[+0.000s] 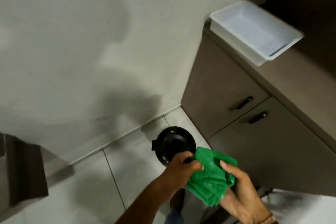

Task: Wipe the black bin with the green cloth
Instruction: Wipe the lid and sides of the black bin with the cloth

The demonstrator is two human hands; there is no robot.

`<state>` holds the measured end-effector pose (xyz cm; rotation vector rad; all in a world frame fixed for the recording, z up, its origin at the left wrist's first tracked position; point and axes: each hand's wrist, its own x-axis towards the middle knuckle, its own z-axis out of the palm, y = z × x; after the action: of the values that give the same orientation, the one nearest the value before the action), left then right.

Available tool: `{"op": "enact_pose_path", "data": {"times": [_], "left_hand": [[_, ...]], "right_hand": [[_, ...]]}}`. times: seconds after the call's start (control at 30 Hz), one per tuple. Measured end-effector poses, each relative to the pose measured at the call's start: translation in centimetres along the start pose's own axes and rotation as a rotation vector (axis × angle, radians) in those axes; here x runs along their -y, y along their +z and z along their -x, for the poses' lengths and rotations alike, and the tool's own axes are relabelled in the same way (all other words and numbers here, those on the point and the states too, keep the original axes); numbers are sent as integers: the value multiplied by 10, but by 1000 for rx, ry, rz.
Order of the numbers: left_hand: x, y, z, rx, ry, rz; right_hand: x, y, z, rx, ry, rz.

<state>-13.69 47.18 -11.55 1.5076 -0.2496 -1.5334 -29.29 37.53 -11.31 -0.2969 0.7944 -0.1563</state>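
The black bin (172,142) is round with a glossy lid and stands on the tiled floor in the corner by the wall and the cabinet. The green cloth (209,176) is bunched up in front of the bin, above the floor. My left hand (183,166) pinches the cloth's left edge and covers the bin's near rim. My right hand (240,191) cups the cloth from below and the right, thumb on top. Neither the cloth nor a hand visibly touches the bin.
A brown cabinet (236,132) with two dark handles stands right of the bin. A white plastic tray (254,31) sits on its counter, overhanging the edge. A brown fixture (23,167) juts from the wall at the left. My foot (177,202) is below the hands.
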Motion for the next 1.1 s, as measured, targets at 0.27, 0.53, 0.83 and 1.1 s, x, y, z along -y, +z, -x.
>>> {"op": "enact_pose_path", "data": {"times": [0.27, 0.53, 0.83, 1.1], "left_hand": [[141, -76, -91, -134, 18, -237], [263, -160, -245, -547, 106, -651], [356, -175, -362, -569, 92, -978], [392, -179, -377, -542, 100, -1016]], "right_hand": [[-88, -89, -112, -72, 111, -29], [-63, -183, -269, -362, -180, 113], [-38, -226, -446, -621, -815, 1389], [-83, -249, -515, -660, -663, 2012]]}}
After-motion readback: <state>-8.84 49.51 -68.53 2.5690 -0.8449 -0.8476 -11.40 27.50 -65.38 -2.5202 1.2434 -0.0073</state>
